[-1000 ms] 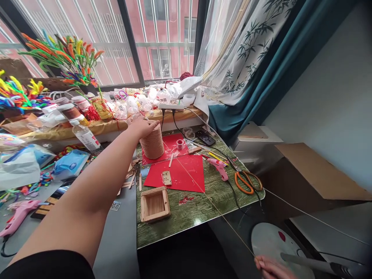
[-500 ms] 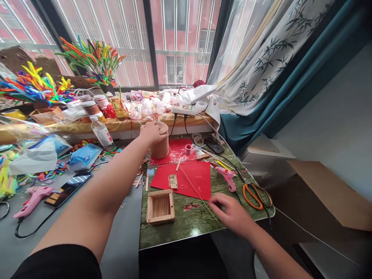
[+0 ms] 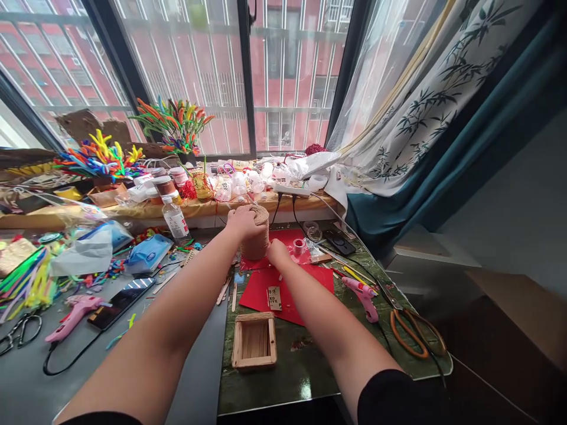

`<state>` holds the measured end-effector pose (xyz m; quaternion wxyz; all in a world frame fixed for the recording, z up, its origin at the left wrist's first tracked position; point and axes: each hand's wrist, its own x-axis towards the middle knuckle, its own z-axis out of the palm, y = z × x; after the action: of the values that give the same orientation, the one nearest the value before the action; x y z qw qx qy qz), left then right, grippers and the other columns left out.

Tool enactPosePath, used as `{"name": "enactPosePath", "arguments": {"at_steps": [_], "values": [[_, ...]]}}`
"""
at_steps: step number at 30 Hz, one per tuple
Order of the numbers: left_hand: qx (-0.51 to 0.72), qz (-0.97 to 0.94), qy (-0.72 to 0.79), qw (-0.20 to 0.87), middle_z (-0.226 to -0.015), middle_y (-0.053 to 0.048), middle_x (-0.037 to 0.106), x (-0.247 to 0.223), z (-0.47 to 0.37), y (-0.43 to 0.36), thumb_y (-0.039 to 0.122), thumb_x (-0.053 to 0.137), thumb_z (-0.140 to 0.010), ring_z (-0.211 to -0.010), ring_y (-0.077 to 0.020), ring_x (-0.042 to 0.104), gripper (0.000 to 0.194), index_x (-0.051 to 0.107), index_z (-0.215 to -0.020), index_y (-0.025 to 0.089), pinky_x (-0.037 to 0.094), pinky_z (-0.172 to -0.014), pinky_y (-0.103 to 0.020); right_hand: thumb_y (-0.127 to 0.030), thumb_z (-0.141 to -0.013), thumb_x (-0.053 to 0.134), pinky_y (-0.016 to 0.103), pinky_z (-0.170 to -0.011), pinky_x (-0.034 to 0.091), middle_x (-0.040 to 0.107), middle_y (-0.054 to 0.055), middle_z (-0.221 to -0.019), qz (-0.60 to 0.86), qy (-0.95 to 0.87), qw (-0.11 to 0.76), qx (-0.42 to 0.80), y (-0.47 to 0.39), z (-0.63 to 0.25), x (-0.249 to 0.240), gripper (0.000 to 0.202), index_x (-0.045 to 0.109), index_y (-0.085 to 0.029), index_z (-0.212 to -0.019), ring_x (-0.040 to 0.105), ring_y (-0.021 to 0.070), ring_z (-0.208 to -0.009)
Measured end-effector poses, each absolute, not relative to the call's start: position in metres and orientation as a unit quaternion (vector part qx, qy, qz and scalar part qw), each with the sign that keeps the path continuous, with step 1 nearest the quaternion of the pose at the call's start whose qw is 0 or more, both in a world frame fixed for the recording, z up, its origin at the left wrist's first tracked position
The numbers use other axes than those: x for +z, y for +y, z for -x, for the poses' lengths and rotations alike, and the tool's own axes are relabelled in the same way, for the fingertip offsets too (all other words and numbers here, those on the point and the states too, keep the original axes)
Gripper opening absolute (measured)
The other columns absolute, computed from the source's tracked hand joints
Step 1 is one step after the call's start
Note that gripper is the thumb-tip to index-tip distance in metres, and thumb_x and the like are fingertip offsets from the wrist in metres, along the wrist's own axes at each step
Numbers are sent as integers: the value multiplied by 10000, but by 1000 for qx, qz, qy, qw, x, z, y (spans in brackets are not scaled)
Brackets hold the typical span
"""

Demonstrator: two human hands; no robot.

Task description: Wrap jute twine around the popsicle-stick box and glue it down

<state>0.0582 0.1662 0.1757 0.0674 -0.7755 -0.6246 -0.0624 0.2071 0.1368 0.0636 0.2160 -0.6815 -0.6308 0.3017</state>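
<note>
My left hand (image 3: 242, 223) is wrapped over the top left side of a spool of brown twine (image 3: 256, 243). The spool stands upright at the back of the green table, on red paper. Close against its right side is my right hand (image 3: 278, 254), its fingers curled in and mostly hidden; whatever they hold does not show. A small open box of wooden sticks (image 3: 254, 342) sits nearer me on the green tabletop. Between the box and the spool lie a red sheet (image 3: 259, 292) and a small printed card (image 3: 274, 298).
At right lie a pink glue gun (image 3: 364, 296) and orange-handled scissors (image 3: 410, 333) with a cable. A roll of tape (image 3: 299, 245) is beside my right hand. Leftward are another glue gun (image 3: 73, 316), a phone (image 3: 120, 303) and a bottle (image 3: 176, 221). A power strip (image 3: 292, 190) rests on the sill.
My right hand has moved from the table's front edge forward to the spool's right side. My left hand stays on the spool. The view has shifted, showing more of the left side.
</note>
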Motion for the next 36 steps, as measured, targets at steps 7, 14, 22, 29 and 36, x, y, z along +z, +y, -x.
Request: {"name": "enactPosePath", "arguments": {"at_steps": [7, 14, 22, 29, 36], "values": [[-62, 749, -657, 53, -1635, -139, 446, 185, -68, 172, 878, 337, -849, -1480, -465, 329, 865, 738, -1288, 249, 288, -1141, -645, -362, -1030, 649, 446, -931, 598, 669, 103, -1285, 669, -652, 211, 289, 98, -256, 61, 312, 649, -173, -1279, 688, 239, -1085], [-68, 746, -661, 36, -1519, -92, 579, 192, -75, 167, 876, 317, -860, -1454, -470, 355, 784, 756, -1263, 366, 300, -1125, -663, -219, -1025, 474, 294, -784, 473, 727, 64, -894, 624, -685, 221, 303, -63, -330, 34, 225, 661, -176, -907, 672, 210, -860], [-59, 754, -653, 47, -1471, -179, 591, 195, -65, 176, 886, 486, -786, -1424, -496, 358, 839, 757, -1265, 253, 191, -1164, -705, -428, -1041, 389, 279, -712, 442, 657, 27, -821, 625, -664, 178, 370, -210, -415, 16, 312, 578, -233, -887, 623, 210, -775], [-81, 778, -622, 37, -1475, -127, 574, 192, -52, 169, 651, 685, -742, -1378, -415, 448, 627, 749, -1218, 247, 392, -1137, -547, -394, -976, 482, 285, -674, 406, 679, 31, -793, 613, -689, 84, 376, -223, -443, 23, 269, 609, -223, -813, 603, 203, -750], [-98, 827, -553, 0, -1501, -41, 573, 190, -50, 167, 516, 719, -718, -1382, -306, 514, 571, 752, -1216, 237, 405, -1196, -305, -493, -898, 650, 358, -640, 380, 738, 94, -770, 652, -695, 62, 297, -197, -432, 67, 308, 705, -254, -712, 649, 274, -719]]}}
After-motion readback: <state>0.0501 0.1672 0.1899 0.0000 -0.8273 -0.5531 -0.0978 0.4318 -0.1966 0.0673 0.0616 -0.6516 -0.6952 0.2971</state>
